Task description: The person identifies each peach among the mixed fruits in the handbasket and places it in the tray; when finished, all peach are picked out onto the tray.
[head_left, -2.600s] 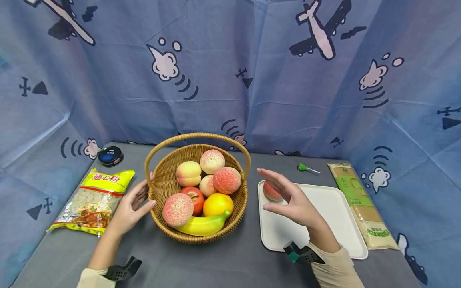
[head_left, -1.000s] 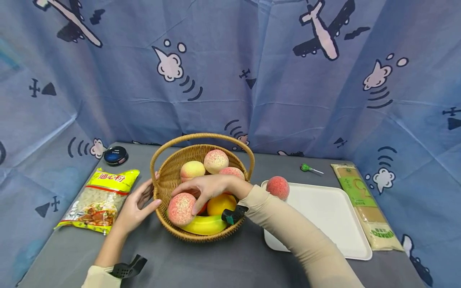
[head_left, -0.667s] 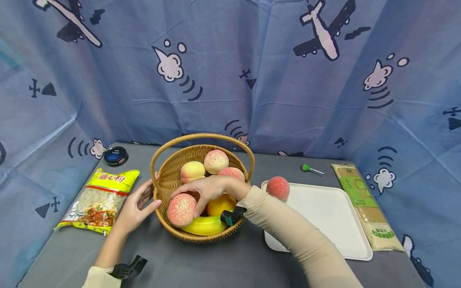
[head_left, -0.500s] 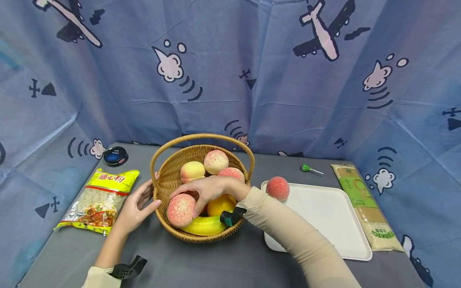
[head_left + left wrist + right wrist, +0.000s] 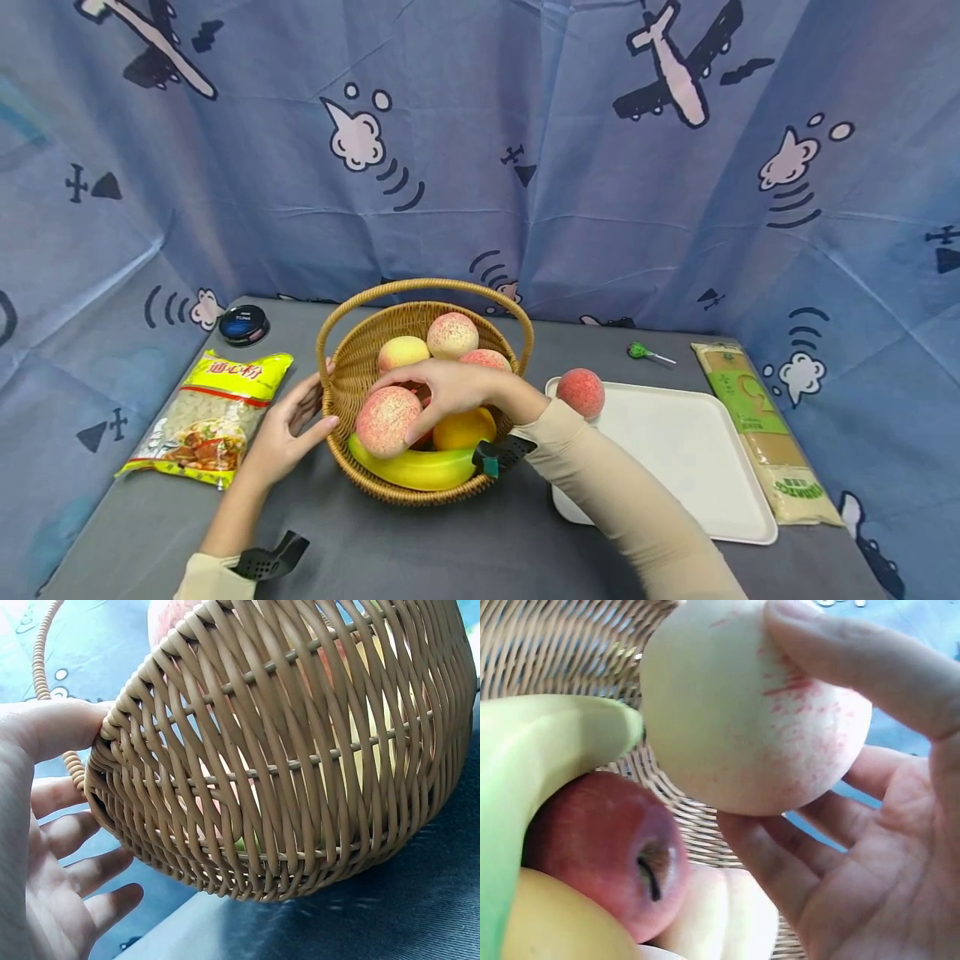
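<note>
My right hand grips a large pink-speckled peach between thumb and fingers, over the front left of the wicker basket. In the right wrist view, a banana, a red apple and a yellow-orange fruit lie beside this peach. Several other peaches sit farther back in the basket, partly hidden by the right hand. My left hand touches the basket's left side; in the left wrist view its thumb tip meets the woven rim and its other fingers are spread loosely.
Right of the basket is a white tray, with a red peach at its back left corner. A green lollipop and a noodle packet lie nearby. At left are a yellow pasta bag and a tuna tin.
My right hand has come from above the tray into the basket and taken hold of the front left peach. The peach has just shifted slightly up and right, uncovering more banana. The left hand stays.
</note>
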A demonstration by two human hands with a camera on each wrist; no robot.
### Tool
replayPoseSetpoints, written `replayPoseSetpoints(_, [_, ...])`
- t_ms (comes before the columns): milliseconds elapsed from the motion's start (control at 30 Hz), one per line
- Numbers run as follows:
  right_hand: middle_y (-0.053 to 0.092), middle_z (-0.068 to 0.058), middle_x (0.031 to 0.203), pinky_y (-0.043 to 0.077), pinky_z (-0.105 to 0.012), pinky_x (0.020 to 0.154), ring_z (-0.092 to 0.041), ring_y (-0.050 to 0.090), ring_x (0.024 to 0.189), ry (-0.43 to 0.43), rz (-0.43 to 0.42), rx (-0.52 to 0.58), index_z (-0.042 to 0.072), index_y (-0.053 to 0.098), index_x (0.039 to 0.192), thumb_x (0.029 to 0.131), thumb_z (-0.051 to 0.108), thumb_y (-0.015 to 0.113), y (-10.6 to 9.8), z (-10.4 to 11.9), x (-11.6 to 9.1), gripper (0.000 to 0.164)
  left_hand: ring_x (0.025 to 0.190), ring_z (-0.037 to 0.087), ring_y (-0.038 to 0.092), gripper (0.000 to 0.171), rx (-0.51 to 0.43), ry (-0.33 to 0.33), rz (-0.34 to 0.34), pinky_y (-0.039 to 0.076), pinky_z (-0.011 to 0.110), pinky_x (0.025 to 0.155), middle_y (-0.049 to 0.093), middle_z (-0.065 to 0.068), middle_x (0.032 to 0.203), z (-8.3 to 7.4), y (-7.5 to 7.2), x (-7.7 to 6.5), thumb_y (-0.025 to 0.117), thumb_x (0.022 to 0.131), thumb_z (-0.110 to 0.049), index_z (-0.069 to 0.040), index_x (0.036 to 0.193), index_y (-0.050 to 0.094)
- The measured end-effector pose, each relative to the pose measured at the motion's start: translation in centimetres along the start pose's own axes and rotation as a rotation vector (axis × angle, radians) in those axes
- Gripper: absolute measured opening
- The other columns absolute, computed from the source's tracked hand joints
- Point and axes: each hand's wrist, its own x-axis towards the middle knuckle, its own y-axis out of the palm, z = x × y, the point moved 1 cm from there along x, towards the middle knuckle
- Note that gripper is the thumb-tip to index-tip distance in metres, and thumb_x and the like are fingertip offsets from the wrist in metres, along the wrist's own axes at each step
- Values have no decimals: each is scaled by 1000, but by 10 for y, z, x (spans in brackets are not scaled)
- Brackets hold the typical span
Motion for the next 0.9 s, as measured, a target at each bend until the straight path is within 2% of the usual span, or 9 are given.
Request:
replayPoseSetpoints(200, [52, -5, 134, 46, -24, 99, -8, 52, 115, -11, -86, 45, 9, 46, 139, 77, 14, 79, -5, 4, -20, 70, 128, -3, 42, 64, -10, 29, 3, 35, 9, 102, 34, 33, 144, 0, 0, -1, 57, 85, 11, 5, 144, 32])
replayPoseSetpoints(467, [56, 2, 130, 46, -28, 97, -11, 53, 113, 2, -256, -81, 15, 49, 137, 75, 23, 81, -10, 6, -56, 71, 128, -5, 41, 64, -11, 23, 7, 35, 8, 102, 33, 34, 144, -1, 1, -1, 57, 86, 11, 5, 144, 32])
replayPoseSetpoints(567, [55, -1, 133, 47, -33, 99, -14, 53, 114, -18, -304, -34, 13, 49, 138, 75, 23, 81, -11, 6, -71, 72, 129, -4, 41, 64, -13, 20, 7, 34, 8, 102, 33, 34, 144, 0, 1, -1, 57, 86, 10, 4, 145, 32])
replayPoseSetpoints(700, [54, -6, 133, 51, -38, 94, -17, 58, 111, -43, -357, 101, 9, 46, 139, 76, 27, 81, -8, 4, -92, 75, 130, -3, 40, 64, -16, 23, 9, 34, 8, 103, 33, 32, 145, 1, 1, -1, 57, 86, 10, 3, 145, 32])
replayPoseSetpoints(800, [54, -9, 134, 53, -36, 90, -17, 59, 109, -74, -406, 139, 7, 45, 140, 76, 26, 80, -5, 1, -107, 75, 130, -3, 40, 64, -15, 25, 13, 34, 9, 103, 33, 32, 146, 1, 1, -1, 57, 86, 10, 2, 145, 32])
replayPoseSetpoints(900, [53, -11, 135, 52, -31, 93, -16, 56, 113, -100, -466, 128, 5, 44, 140, 77, 21, 80, -2, -3, -124, 74, 129, -4, 40, 64, -10, 22, 11, 34, 9, 103, 33, 32, 145, 1, 1, -1, 57, 87, 10, 2, 145, 32])
